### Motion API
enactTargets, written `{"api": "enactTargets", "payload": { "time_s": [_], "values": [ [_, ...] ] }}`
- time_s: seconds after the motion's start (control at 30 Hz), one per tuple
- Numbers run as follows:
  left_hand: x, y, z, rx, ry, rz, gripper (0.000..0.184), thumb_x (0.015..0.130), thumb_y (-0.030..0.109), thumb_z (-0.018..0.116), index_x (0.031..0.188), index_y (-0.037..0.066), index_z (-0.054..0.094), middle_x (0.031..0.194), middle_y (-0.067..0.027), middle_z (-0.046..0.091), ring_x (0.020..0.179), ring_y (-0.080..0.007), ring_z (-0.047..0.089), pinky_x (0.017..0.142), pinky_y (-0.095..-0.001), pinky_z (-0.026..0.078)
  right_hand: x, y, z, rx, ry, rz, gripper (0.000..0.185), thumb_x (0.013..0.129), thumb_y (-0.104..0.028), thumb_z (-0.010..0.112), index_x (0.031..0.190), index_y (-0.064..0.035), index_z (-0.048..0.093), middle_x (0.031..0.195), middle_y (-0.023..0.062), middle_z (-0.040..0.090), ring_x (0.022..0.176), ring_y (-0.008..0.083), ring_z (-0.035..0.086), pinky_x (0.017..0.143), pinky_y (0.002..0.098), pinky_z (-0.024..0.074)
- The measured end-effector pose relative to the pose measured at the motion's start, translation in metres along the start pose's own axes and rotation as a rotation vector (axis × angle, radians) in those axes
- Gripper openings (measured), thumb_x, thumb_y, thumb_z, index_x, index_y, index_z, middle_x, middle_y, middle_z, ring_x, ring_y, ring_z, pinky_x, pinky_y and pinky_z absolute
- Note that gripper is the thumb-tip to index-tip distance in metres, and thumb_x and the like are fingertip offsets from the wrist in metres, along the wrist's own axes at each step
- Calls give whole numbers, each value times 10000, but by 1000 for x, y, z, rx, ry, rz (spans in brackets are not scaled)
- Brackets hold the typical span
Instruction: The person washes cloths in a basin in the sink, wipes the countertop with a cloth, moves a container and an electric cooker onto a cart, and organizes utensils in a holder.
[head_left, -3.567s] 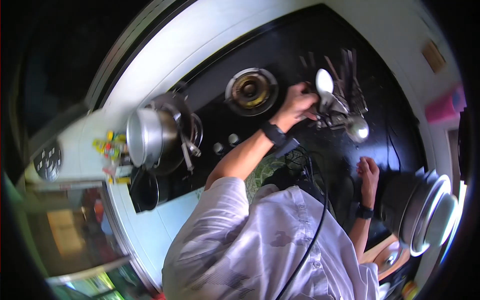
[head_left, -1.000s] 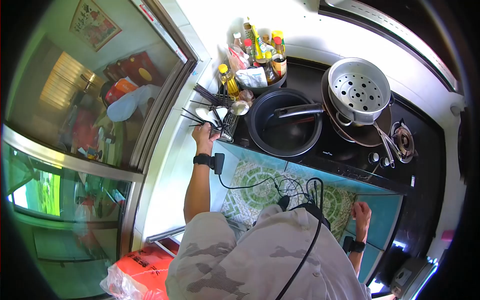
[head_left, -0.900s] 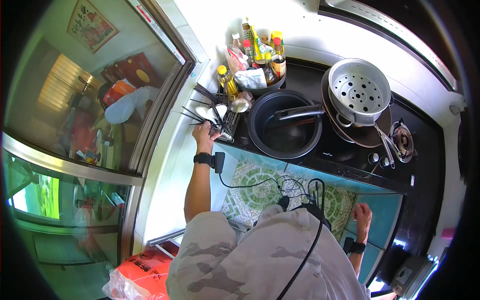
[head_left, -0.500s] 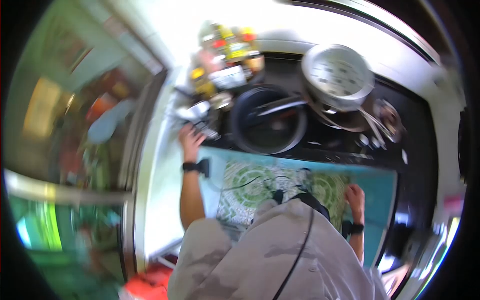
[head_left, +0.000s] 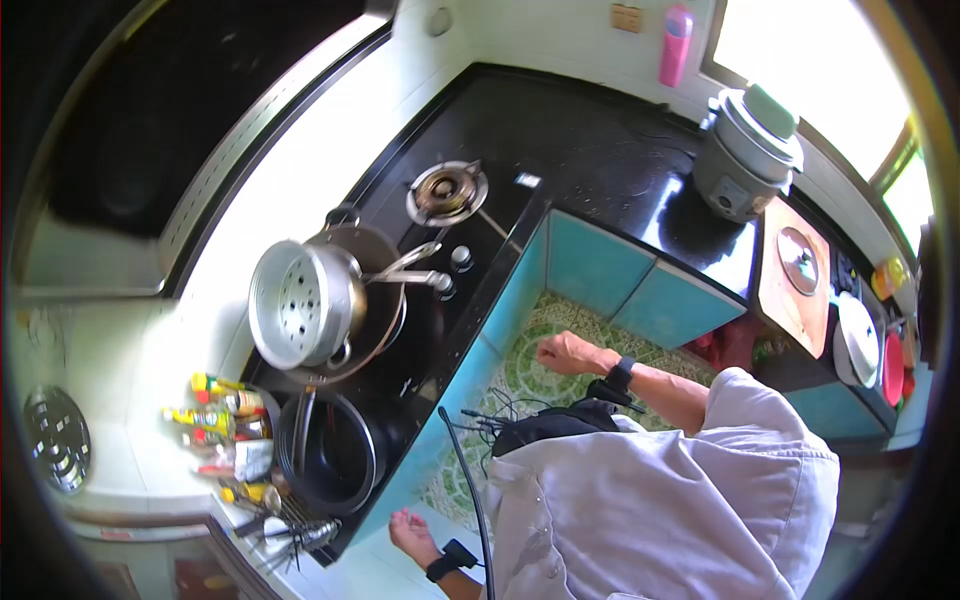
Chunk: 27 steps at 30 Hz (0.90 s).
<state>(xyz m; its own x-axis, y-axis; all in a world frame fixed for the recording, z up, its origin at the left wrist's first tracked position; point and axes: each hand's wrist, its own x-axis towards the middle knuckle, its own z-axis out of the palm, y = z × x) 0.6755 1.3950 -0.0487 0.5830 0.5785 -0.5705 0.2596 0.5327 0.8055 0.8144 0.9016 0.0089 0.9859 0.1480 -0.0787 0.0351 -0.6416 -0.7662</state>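
Note:
My left hand (head_left: 412, 537) is off the counter's front edge, its fingers loosely bent and nothing seen in them. Nearest to it are a black frying pan (head_left: 362, 468) and a holder of metal utensils (head_left: 310, 535) at the counter corner. Over the patterned floor mat, my right hand (head_left: 572, 353) is loosely closed, with no object visible in it. Both wrists wear black bands. On the stove, a steamer pot (head_left: 280, 338) with a holed base sits in a wok (head_left: 385, 330); handles of utensils stick out beside it.
A bare gas burner (head_left: 446, 192) lies farther along the counter. In the far corner stands a rice cooker (head_left: 738, 165), near a cutting board (head_left: 785, 235) with a glass lid (head_left: 797, 260). Sauce bottles (head_left: 225, 425) crowd the left wall. Teal cabinets (head_left: 600, 265) line the counter front.
The view has swung right, bringing the burner, rice cooker and cutting board into sight. My left hand has come away from the utensils at the counter corner. My right arm now reaches across the floor mat.

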Motion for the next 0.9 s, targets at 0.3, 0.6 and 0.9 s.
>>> {"api": "enactTargets", "payload": {
  "time_s": [0.3,0.6,0.9],
  "values": [
    [-72,-33,186,273,-268,-44,228,796,213,625,955,85,525,943,-79,583,708,-167,511,635,-282,438,-70,83,-98,-56,21,254,183,775,-149,481,833,-51,624,792,196,630,779,386,612,679,468,480],
    [-116,-97,335,460,-608,-141,176,820,209,629,919,90,546,894,-57,600,709,-163,540,613,-282,453,-165,153,-180,-71,284,433,138,764,-114,511,806,-29,612,758,204,626,731,368,624,641,432,490],
    [-169,-132,491,631,-923,-150,154,861,206,612,932,80,559,848,-56,633,609,-117,576,528,-235,466,-231,174,-200,-8,552,538,131,765,-110,588,805,14,602,688,192,612,654,338,620,586,394,479]
  ]
}}
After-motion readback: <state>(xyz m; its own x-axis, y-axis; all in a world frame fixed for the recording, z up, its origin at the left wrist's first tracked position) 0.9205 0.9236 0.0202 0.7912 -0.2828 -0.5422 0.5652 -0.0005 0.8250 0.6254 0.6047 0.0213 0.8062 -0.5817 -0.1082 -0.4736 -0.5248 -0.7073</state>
